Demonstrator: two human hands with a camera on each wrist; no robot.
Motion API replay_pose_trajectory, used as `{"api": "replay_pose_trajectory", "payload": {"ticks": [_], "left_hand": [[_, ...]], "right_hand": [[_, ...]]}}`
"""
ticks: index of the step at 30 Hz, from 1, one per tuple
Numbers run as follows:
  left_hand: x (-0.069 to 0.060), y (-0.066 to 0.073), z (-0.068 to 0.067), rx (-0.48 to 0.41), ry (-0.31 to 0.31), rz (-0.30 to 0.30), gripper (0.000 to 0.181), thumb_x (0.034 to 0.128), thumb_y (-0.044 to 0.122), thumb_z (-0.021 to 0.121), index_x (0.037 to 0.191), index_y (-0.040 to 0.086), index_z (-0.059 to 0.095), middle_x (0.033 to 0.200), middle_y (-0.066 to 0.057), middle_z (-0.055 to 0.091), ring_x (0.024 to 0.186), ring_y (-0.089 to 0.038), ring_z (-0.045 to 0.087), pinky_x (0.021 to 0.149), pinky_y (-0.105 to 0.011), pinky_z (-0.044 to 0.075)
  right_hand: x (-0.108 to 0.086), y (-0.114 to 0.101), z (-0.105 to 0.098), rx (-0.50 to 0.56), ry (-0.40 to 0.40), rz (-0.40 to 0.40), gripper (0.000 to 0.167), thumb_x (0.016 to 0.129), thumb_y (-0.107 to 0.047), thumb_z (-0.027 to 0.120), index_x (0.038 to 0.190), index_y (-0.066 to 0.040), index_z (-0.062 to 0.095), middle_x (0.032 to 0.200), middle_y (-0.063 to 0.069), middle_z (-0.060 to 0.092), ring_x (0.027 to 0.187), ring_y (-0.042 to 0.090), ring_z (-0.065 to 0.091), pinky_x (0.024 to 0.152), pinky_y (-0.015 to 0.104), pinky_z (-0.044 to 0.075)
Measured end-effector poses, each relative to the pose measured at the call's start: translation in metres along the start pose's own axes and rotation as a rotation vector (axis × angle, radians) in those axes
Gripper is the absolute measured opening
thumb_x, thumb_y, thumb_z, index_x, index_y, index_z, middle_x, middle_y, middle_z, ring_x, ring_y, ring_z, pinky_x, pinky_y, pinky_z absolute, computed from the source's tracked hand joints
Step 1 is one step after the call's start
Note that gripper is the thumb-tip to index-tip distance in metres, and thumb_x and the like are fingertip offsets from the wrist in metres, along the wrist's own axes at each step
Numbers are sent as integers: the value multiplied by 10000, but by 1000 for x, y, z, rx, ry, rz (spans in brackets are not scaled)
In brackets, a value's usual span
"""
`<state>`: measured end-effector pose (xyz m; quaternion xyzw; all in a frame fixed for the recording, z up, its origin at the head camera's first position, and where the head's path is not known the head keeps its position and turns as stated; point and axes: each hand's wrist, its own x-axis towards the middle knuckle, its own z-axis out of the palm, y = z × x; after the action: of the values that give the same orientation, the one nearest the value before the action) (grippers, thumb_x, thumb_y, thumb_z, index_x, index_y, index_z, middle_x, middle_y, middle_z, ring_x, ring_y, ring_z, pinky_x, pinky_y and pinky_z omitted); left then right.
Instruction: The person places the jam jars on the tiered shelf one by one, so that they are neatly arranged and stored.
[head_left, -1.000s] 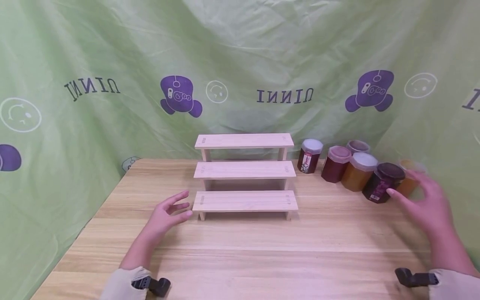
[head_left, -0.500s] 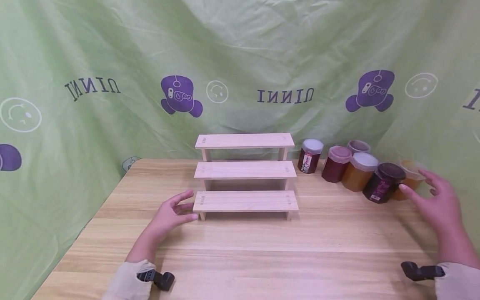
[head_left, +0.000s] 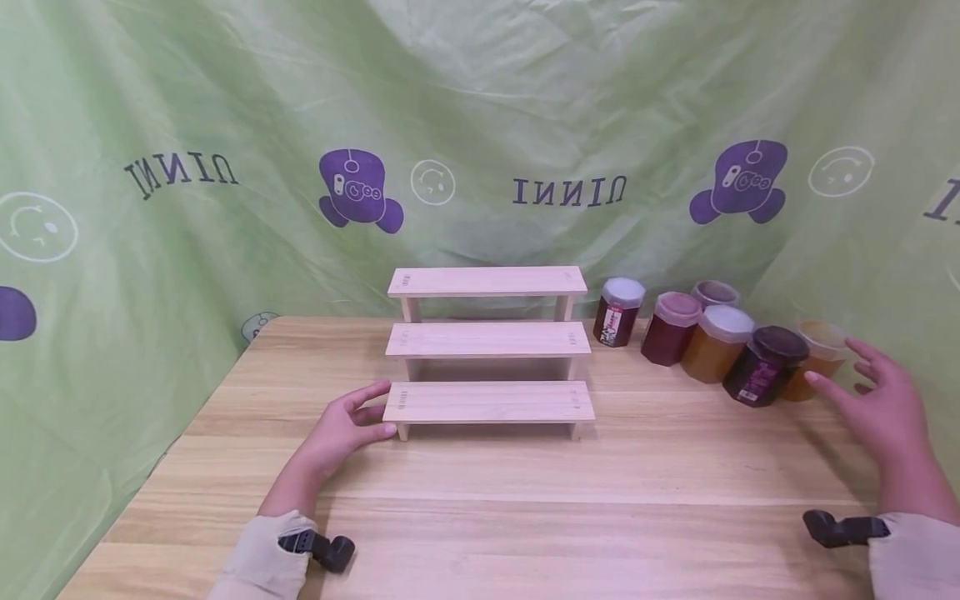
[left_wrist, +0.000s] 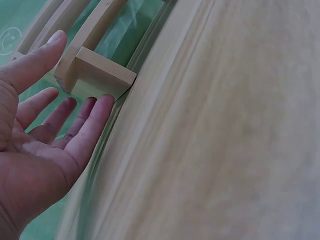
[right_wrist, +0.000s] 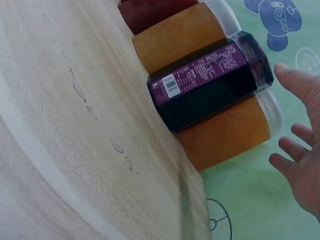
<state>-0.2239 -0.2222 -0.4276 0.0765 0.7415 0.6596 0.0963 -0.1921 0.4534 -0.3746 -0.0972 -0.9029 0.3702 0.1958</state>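
- Right hand [head_left: 888, 412] has shifted outward since the first frame; the rightmost jar, then largely behind its fingers, now shows more fully. Left hand [head_left: 341, 433] has moved slightly nearer the rack.
- Left grip: released, thumb and fingers apart beside the left end of the lowest step [head_left: 487, 402]; contact with the wood cannot be told.
- Right grip: released, grasping nothing. Thumb tip just beside the lid of the near-black jar with purple label [head_left: 765, 367]; contact cannot be told.
- Three-tier pale wooden rack [head_left: 487, 339] stands mid-counter, toward the rear.
- Amber jar with pale lid [right_wrist: 227, 135] is rightmost, beside the near-black jar. Leftward: amber jar with white lid [head_left: 717, 346], red jar with pink lid [head_left: 670, 335]. Dark-lidded jar [head_left: 716, 292] behind these two.
- Dark-red jar with white label [head_left: 617, 323] stands apart, near the rack. All upright.
- Wood-grain counter [head_left: 487, 500]; light-green printed fabric [head_left: 465, 100] behind.
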Motion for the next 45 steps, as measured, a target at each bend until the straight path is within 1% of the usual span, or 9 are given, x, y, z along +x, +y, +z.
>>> {"api": "replay_pose_trajectory", "payload": {"ticks": [3,6,9,11,15,26,31,34,45], "left_hand": [[0,0,0,-37,1,4,784,817,-14,751,1490,9,349,1352,-311,500,1155,-270,598,905,-301,562],[1,0,2,-67,-1,4,773,822,-47,732,1484,-27,335,1346,-327,493,1116,-232,619,895,-325,571],[2,-1,2,-73,1,-3,762,825,-62,721,1479,-45,331,1332,-330,501,1081,-205,632,882,-327,578],[2,-2,2,-72,3,-7,755,829,-69,713,1478,-50,329,1330,-328,504,1071,-190,636,881,-314,577],[3,-3,2,-93,-2,-4,748,834,-89,692,1474,-78,307,1329,-338,498,1050,-166,643,881,-308,576],[1,-2,0,-149,-27,15,730,845,-119,656,1467,-118,273,1341,-333,470,1021,-149,646,893,-342,573],[1,-2,-2,-160,-33,7,734,844,-127,649,1470,-116,266,1272,-306,542,1012,-172,657,895,-365,570],[2,-3,-2,-174,-49,3,751,839,-118,658,1476,-109,260,1237,-276,577,1012,-182,659,895,-371,571],[7,-4,-1,-185,-34,-8,749,822,-134,662,1471,-97,290,1205,-241,602,999,-201,663,878,-380,580]], "right_hand": [[2,3,-1,20,-20,11,813,934,-307,657,1554,-89,180,1543,330,128,1206,671,311,820,239,567],[5,6,-1,37,-29,29,821,934,-305,659,1559,-99,168,1530,357,123,1189,683,313,509,34,402],[7,7,-1,30,-38,39,825,938,-313,652,1555,-79,156,1522,372,125,1183,686,318,482,87,444],[10,8,0,15,-42,43,827,941,-324,644,1553,-72,149,1528,362,123,1193,680,318,606,274,589],[16,9,3,-4,-49,41,825,947,-336,630,1552,-63,140,1547,328,114,1216,663,318,782,540,564],[31,11,5,13,-80,55,840,958,-331,612,1556,-89,75,1575,276,60,1341,582,204,986,664,378],[37,17,5,43,-98,36,840,953,-296,630,1561,-95,88,1563,300,78,1349,561,205,885,228,545],[39,23,4,56,-100,39,846,950,-288,637,1571,-139,81,1567,293,59,1350,554,214,644,14,455],[50,28,4,34,-60,-41,786,935,-175,643,1538,-13,164,1512,374,159,1282,524,353,647,-41,342]]}}
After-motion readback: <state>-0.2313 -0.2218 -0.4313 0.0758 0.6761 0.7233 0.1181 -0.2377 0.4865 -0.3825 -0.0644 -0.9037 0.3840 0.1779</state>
